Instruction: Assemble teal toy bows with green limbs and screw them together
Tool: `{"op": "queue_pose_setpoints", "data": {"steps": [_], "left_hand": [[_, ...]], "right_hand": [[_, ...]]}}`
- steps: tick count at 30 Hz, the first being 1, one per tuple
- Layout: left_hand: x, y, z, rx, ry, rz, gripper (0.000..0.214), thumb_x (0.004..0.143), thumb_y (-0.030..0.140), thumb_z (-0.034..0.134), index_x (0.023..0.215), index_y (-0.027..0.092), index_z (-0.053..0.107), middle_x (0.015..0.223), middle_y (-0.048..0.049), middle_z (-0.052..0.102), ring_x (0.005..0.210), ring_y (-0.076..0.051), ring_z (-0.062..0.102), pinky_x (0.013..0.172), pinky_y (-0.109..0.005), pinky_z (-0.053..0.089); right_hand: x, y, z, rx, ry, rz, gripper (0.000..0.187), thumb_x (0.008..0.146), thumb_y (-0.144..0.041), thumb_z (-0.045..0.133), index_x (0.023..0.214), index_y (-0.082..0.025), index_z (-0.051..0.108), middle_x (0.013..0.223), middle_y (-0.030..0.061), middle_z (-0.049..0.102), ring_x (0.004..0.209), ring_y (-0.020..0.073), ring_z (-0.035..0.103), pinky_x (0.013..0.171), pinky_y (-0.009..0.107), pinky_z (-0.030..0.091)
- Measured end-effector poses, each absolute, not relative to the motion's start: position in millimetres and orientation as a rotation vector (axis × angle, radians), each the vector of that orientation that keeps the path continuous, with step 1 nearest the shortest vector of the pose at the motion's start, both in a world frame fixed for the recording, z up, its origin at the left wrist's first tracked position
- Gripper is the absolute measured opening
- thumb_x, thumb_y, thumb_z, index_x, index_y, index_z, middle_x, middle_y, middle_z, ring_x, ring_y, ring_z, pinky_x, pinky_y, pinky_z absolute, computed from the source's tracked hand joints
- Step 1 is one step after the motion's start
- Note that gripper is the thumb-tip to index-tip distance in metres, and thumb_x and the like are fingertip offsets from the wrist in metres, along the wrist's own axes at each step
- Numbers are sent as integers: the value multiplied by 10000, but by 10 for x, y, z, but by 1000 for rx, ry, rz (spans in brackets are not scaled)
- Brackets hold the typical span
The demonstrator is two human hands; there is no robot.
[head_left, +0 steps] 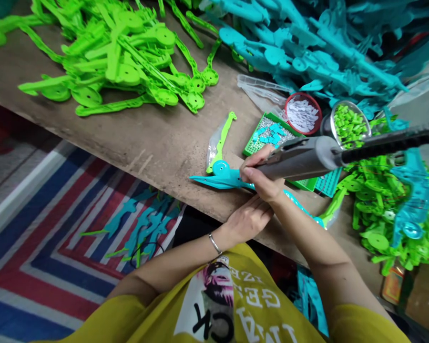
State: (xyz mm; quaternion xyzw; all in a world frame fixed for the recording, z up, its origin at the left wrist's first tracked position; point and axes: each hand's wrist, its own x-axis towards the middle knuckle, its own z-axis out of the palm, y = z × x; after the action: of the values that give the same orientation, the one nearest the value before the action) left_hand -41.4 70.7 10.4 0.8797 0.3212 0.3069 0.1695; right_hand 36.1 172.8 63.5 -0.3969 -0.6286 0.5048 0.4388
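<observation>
On the brown table lies a blue plastic toy bow (214, 179) with a green limb (224, 138) at its left end and another green limb (334, 206) at its right end. My right hand (262, 178) is closed around a grey electric screwdriver (300, 159), held nearly flat over the bow's middle; its tip is hidden by my fingers. With a bracelet on the wrist, my left hand (248, 220) presses against the bow's near side, fingers curled and partly hidden beneath my right hand. Clear plastic film hangs around the left green limb.
Beyond the bow stand a green basket (249, 148) of screws and small blue parts, a red bowl (321, 114) of white pieces and a metal bowl (369, 129) of green pieces. Green parts (125, 62) and blue parts (307, 43) are heaped behind. More green parts (379, 224) lie right.
</observation>
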Motion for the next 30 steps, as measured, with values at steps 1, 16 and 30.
{"op": "queue_pose_setpoints", "data": {"steps": [1, 16, 30], "left_hand": [[-411, 702, 93, 2501, 916, 869, 263, 974, 83, 435, 1078, 102, 676, 1112, -152, 723, 1102, -268, 697, 1016, -447, 584], [-384, 701, 17, 2473, 910, 1051, 395, 967, 61, 474, 1350, 41, 567, 1466, -187, 581, 1489, -303, 401, 1203, -493, 452], [-379, 707, 0, 2491, 906, 1039, 386, 974, 59, 473, 1348, 32, 564, 1474, -204, 567, 1529, -299, 291, 1204, -494, 452]], "right_hand": [[356, 1753, 636, -948, -1593, 1271, 318, 841, -564, 651, 844, -258, 563, 626, -33, 528, 572, 152, 525, 566, 342, 492], [611, 2124, 771, -913, -1241, 784, 229, 819, -483, 698, 872, -278, 610, 554, -68, 453, 482, 138, 501, 558, 322, 482], [770, 2345, 432, -990, -1166, 772, 251, 767, -424, 745, 927, -259, 644, 535, -82, 516, 464, 127, 532, 548, 307, 471]]}}
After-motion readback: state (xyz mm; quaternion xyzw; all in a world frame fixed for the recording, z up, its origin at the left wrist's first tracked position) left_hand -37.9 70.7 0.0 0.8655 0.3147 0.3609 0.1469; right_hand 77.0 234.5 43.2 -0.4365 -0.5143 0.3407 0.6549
